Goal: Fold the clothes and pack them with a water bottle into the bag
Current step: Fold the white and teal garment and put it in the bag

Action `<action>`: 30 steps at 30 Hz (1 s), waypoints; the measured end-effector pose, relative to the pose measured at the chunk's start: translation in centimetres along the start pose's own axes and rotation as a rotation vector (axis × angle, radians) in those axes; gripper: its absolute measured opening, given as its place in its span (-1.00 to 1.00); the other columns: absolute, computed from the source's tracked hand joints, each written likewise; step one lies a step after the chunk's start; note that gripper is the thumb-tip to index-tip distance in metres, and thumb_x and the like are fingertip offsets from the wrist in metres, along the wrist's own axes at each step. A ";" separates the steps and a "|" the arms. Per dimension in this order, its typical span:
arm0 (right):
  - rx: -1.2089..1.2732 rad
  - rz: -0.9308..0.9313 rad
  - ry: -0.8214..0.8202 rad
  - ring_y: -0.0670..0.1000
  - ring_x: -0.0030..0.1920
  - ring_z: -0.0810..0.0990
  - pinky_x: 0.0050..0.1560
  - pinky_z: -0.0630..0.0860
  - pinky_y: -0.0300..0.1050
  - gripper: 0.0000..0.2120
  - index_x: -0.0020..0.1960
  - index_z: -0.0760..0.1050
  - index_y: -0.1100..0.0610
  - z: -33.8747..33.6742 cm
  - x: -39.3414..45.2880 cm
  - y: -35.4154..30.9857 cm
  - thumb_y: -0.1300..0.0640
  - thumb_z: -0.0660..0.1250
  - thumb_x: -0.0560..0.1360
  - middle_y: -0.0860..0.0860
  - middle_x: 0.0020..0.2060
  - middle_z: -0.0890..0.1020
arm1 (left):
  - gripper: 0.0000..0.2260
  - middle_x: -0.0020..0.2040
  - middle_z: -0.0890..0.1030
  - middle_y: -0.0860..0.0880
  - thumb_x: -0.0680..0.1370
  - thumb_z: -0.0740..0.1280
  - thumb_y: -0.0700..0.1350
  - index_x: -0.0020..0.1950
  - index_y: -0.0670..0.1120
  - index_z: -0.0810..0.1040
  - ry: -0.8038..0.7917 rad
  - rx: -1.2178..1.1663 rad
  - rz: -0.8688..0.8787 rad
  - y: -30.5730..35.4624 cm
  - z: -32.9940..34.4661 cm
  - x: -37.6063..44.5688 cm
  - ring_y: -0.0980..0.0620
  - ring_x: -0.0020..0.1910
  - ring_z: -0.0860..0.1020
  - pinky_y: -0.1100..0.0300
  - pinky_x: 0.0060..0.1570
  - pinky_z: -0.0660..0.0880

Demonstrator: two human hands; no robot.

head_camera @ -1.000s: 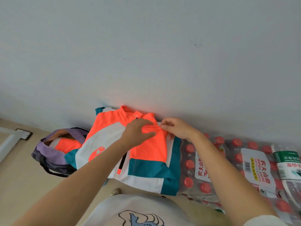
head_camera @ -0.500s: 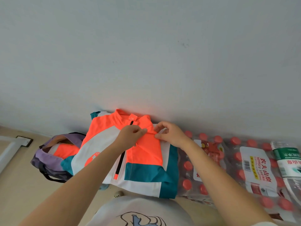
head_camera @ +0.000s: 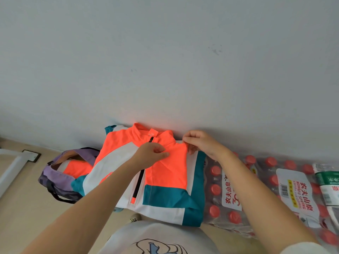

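An orange, white and teal jacket (head_camera: pixel 165 180) lies folded against the wall, its collar at the top. My left hand (head_camera: pixel 152 154) pinches the orange fabric just below the collar. My right hand (head_camera: pixel 200 143) pinches the jacket's right shoulder edge. A purple bag (head_camera: pixel 56 178) stands open on the floor to the left, with an orange garment (head_camera: pixel 77 168) inside it. Shrink-wrapped packs of red-capped water bottles (head_camera: pixel 229 195) lie to the right, partly under the jacket.
A grey wall (head_camera: pixel 165 61) rises right behind the jacket. A green-labelled bottle pack (head_camera: pixel 328 187) sits at the far right. A white frame (head_camera: pixel 12 165) crosses the beige floor (head_camera: pixel 23 213) at left. My white shirt (head_camera: pixel 156 241) fills the bottom middle.
My right hand has moved right, away from my left hand, to the jacket's shoulder edge. The camera has tilted down a little.
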State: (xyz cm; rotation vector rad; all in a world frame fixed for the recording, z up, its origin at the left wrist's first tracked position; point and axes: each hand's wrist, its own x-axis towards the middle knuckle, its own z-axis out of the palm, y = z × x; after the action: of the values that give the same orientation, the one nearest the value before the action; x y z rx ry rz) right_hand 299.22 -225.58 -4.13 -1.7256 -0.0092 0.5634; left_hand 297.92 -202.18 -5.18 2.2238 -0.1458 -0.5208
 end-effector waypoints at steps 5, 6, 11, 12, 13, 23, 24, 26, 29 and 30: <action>-0.499 0.001 0.059 -0.15 -0.29 0.46 -0.26 0.38 -0.26 -0.83 -0.16 0.64 0.09 -0.1 0.9 0.7 -0.01 0.44 0.50 -0.08 -0.28 0.54 | -0.82 -0.28 0.64 -0.03 0.49 0.48 -0.11 -0.28 -0.15 0.66 0.091 0.106 0.199 0.6 -0.6 1.0 -0.03 -0.22 0.54 0.09 -0.10 0.43; -0.543 -0.005 0.059 -0.15 -0.28 0.43 -0.27 0.35 -0.26 -0.82 -0.18 0.64 0.08 0.0 0.9 0.9 -0.02 0.47 0.47 -0.08 -0.27 0.50 | -0.80 -0.31 0.64 -0.05 0.49 0.48 -0.11 -0.30 -0.16 0.65 0.104 0.107 0.232 0.7 -0.7 1.1 -0.06 -0.24 0.53 0.02 -0.11 0.43; -0.691 -0.025 0.155 -0.05 -0.19 0.39 -0.27 0.25 -0.25 -0.77 -0.26 0.51 0.08 0.4 0.4 2.1 0.01 0.46 0.48 -0.04 -0.21 0.38 | -0.78 -0.03 0.65 -0.03 0.46 0.48 0.06 -0.05 -0.07 0.70 0.019 0.389 0.153 -0.6 -1.5 1.6 -0.08 0.07 0.51 0.00 0.13 0.43; -0.694 -0.031 0.204 -0.05 -0.18 0.41 -0.24 0.28 -0.20 -0.78 -0.23 0.53 0.09 0.5 0.3 2.4 0.01 0.43 0.50 -0.04 -0.20 0.40 | -0.76 0.02 0.62 -0.05 0.46 0.48 0.06 0.00 -0.06 0.70 0.006 0.412 0.131 -0.9 -1.5 1.6 -0.09 0.12 0.48 0.00 0.17 0.40; -0.690 -0.036 0.256 -0.05 -0.18 0.43 -0.21 0.32 -0.16 -0.80 -0.21 0.53 0.08 0.6 0.0 2.6 0.01 0.40 0.52 -0.04 -0.20 0.42 | -0.76 0.06 0.60 -0.07 0.46 0.48 0.04 0.04 -0.07 0.69 0.009 0.421 0.118 -1.1 -1.6 1.5 -0.10 0.15 0.45 0.01 0.21 0.37; -0.518 0.165 0.493 -0.15 -0.26 0.51 -0.34 0.35 -0.15 -0.65 -0.13 0.42 0.02 3.8 -4.1 4.4 -0.25 0.37 0.47 -0.12 -0.26 0.54 | -0.79 -0.20 0.55 0.09 0.45 0.49 0.07 -0.09 -0.02 0.56 0.215 0.095 -0.122 -2.0 -1.1 -0.7 0.13 -0.19 0.50 0.19 -0.21 0.41; -0.535 0.188 0.502 -0.13 -0.26 0.52 -0.31 0.40 -0.10 -0.63 -0.15 0.41 0.02 4.2 -4.6 4.6 -0.28 0.36 0.45 -0.11 -0.27 0.55 | -0.78 -0.22 0.54 0.09 0.45 0.48 0.09 -0.10 -0.02 0.57 0.184 0.136 -0.148 -2.2 -1.3 -0.9 0.13 -0.20 0.49 0.20 -0.24 0.39; -0.585 0.218 0.502 -0.11 -0.28 0.52 -0.28 0.43 -0.06 -0.61 -0.20 0.41 0.01 5.2 -5.3 4.8 -0.31 0.34 0.45 -0.11 -0.30 0.55 | -0.75 -0.24 0.52 0.06 0.47 0.45 0.10 -0.15 -0.07 0.57 0.117 0.264 -0.172 -2.5 -1.7 -1.1 0.07 -0.21 0.48 0.18 -0.26 0.36; -0.620 0.244 0.468 -0.07 -0.30 0.51 -0.34 0.38 -0.10 -0.65 -0.25 0.43 0.02 6.6 -5.8 4.7 -0.23 0.34 0.48 -0.07 -0.33 0.54 | -0.74 -0.29 0.46 0.01 0.49 0.42 0.02 -0.27 -0.11 0.49 0.087 0.314 -0.140 -2.1 -1.8 -1.2 -0.01 -0.23 0.45 0.16 -0.32 0.31; -0.615 0.251 0.464 -0.05 -0.28 0.52 -0.32 0.40 -0.10 -0.68 -0.25 0.44 0.04 6.9 -6.0 4.7 -0.18 0.34 0.51 -0.06 -0.31 0.54 | -0.72 -0.32 0.42 0.01 0.51 0.41 -0.02 -0.31 -0.11 0.43 0.094 0.258 -0.110 -1.9 -1.7 -1.2 -0.02 -0.25 0.42 0.15 -0.33 0.29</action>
State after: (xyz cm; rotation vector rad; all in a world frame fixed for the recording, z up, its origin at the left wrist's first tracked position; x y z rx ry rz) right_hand 290.03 -222.17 -7.16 -2.4491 0.4044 0.3421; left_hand 297.40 -199.40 -5.32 2.5144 -0.0427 -0.4779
